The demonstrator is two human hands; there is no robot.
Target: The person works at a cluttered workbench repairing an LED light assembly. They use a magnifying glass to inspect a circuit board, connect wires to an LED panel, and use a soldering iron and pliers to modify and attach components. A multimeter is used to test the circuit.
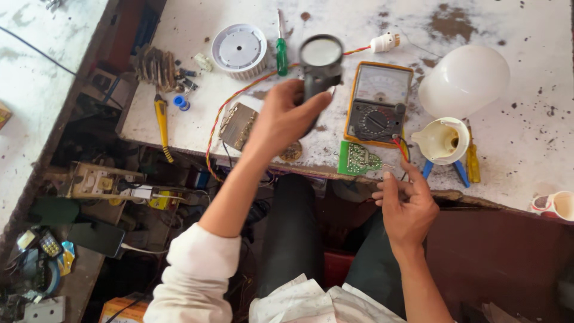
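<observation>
left hand (287,116) is gripping the loupe (320,60) by its stiff handle; glass lens is fragile; right hand (406,206) is pinching the light green board (357,158)

On the workbench (514,143), the multimeter (376,103) lies right of the magnifying glass (321,57); the circuit board (357,159) sits before it, the screwdriver (281,49) left, the bulb dome (463,81) right.

Clutter on my white, stained workbench (526,119)

My yellow analogue multimeter (378,103) lies beside the white plastic bulb dome (463,81) and green-handled screwdriver (281,55).
</observation>
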